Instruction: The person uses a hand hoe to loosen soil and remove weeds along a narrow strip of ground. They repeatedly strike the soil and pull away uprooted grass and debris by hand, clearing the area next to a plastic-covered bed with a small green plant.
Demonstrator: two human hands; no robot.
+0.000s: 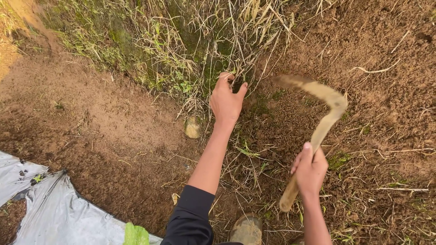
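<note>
1. Head view: the left hand (225, 100) reaches forward into a tuft of dry grass (236, 50), fingers curled round the stems at its base.
2. The right hand (310, 170) is wrapped tight round the wooden handle of a curved sickle (320, 115) — its blade is blurred, arched just to the right of the tuft.
3. Bare brown soil (113, 118) lies all about; a small stone (192, 127) sits near the left wrist — a grey plastic sheet (54, 213) lower left, a muddy boot (246, 230) at the bottom.

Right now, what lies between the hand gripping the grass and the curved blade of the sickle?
In the head view, only bare brown soil with thin green sprouts separates the left hand from the mud-caked curved sickle.
</note>
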